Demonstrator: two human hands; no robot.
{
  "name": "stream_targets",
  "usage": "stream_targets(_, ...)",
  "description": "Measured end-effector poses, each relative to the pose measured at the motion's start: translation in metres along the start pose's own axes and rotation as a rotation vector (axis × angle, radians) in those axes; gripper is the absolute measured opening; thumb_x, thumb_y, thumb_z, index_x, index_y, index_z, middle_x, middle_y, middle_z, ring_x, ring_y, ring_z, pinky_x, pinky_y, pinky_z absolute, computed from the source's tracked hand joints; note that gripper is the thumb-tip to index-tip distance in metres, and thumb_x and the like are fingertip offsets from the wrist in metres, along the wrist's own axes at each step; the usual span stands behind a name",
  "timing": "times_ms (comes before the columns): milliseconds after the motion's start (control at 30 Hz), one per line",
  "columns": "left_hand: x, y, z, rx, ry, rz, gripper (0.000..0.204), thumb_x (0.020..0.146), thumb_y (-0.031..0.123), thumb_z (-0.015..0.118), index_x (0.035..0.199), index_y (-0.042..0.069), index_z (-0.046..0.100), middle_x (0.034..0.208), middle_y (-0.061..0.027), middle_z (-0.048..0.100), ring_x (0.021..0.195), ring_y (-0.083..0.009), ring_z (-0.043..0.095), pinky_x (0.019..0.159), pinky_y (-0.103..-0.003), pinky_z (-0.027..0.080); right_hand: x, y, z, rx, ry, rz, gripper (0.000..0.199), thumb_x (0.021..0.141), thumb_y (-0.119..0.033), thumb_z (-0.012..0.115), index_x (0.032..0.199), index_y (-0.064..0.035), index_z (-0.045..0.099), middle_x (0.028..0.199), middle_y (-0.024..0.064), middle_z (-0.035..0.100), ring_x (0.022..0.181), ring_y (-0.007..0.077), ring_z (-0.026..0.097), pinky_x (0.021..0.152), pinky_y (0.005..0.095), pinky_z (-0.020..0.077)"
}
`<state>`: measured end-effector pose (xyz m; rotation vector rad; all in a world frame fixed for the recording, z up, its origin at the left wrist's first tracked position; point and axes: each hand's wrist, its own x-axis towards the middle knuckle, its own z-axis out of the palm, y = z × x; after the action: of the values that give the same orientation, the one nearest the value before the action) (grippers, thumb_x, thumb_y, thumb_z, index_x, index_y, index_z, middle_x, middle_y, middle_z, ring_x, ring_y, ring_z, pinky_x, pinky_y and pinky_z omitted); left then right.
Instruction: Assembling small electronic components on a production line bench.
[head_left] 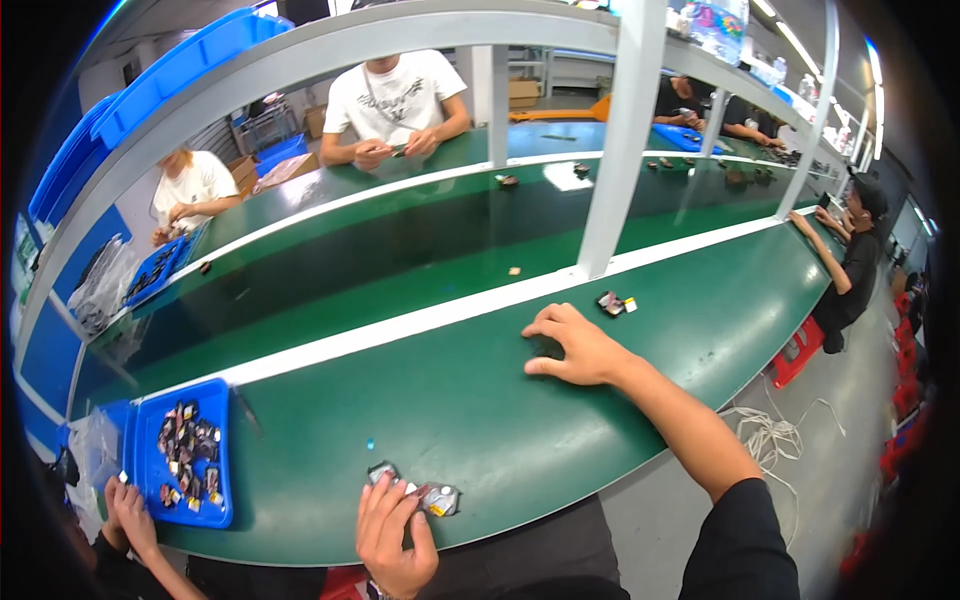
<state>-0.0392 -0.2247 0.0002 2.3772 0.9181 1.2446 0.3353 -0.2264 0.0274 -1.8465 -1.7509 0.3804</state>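
Observation:
My left hand (pixel 395 535) is at the near edge of the green worktop (pixel 300 420). Its fingers are stretched out and touch a few small black parts (pixel 440 497) with silver, red and yellow bits; the fingertips partly cover them. Farther up and to the right, my right hand (pixel 575 347) hovers over or rests on the worktop with fingers curved and apart, nothing between them. Just beyond it lies a similar small black part with a white and yellow label (pixel 615 303).
A blue tray (pixel 226 460) with many such parts stands at the left, beside a co-worker's hands (pixel 130 515). A white rail (pixel 400 337) and a grey post (pixel 615 150) separate a dark green belt (pixel 400 250). Other people work opposite and at the far right.

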Motion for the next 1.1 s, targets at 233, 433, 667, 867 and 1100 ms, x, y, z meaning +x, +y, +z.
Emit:
stream_targets(233,-0.003,-0.012,-0.020,-0.132,0.136,-0.056,0.018,0.087,0.001,0.059,0.102,-0.003,0.069,0.117,-0.0218,0.072,0.122,-0.0423,0.064,0.109,-0.052,0.045,-0.021,-0.029,-0.008,-0.062,0.343,-0.204,0.031,0.088,-0.024,0.077,0.110,-0.0036,0.069,0.112,0.0129,0.063,0.106,0.0322,0.058,0.094,0.0406,0.0489)
stream_targets(433,-0.007,-0.021,-0.030,-0.026,0.095,-0.102,0.017,0.082,-0.002,0.063,0.099,-0.003,0.069,0.115,-0.0208,0.072,0.118,-0.0412,0.066,0.102,-0.048,0.051,-0.047,-0.108,0.046,0.103,0.105,-0.261,0.020,0.088,-0.014,0.075,0.104,-0.0037,0.070,0.098,0.0122,0.066,0.093,0.0310,0.063,0.082,0.0408,0.0530)
stream_targets(667,-0.001,-0.017,-0.029,-0.028,-0.002,0.010,0.027,0.073,-0.002,0.072,0.100,0.000,0.071,0.109,-0.0175,0.073,0.099,-0.0353,0.069,0.087,-0.042,0.055,-0.070,-0.156,0.096,0.254,-0.009,-0.139,0.033,0.089,-0.018,0.075,0.118,-0.0032,0.067,0.105,0.0105,0.062,0.094,0.0298,0.061,0.082,0.0398,0.0524)
stream_targets(867,-0.005,-0.019,-0.025,0.018,-0.045,-0.069,0.028,0.074,-0.004,0.076,0.101,0.001,0.072,0.103,-0.0137,0.071,0.088,-0.0268,0.067,0.073,-0.034,0.054,-0.056,-0.167,0.104,0.230,-0.006,-0.254,0.037,0.088,-0.019,0.077,0.121,-0.0045,0.067,0.117,0.0107,0.060,0.103,0.0294,0.057,0.086,0.0409,0.0502)
stream_targets(1100,0.010,-0.018,-0.028,-0.030,0.007,-0.163,0.027,0.078,-0.004,0.074,0.105,0.000,0.072,0.111,-0.0157,0.069,0.088,-0.0243,0.067,0.066,-0.030,0.053,-0.051,-0.174,0.105,0.185,-0.013,-0.289,0.038,0.086,-0.017,0.077,0.121,-0.0050,0.066,0.116,0.0117,0.061,0.103,0.0314,0.057,0.088,0.0419,0.0498)
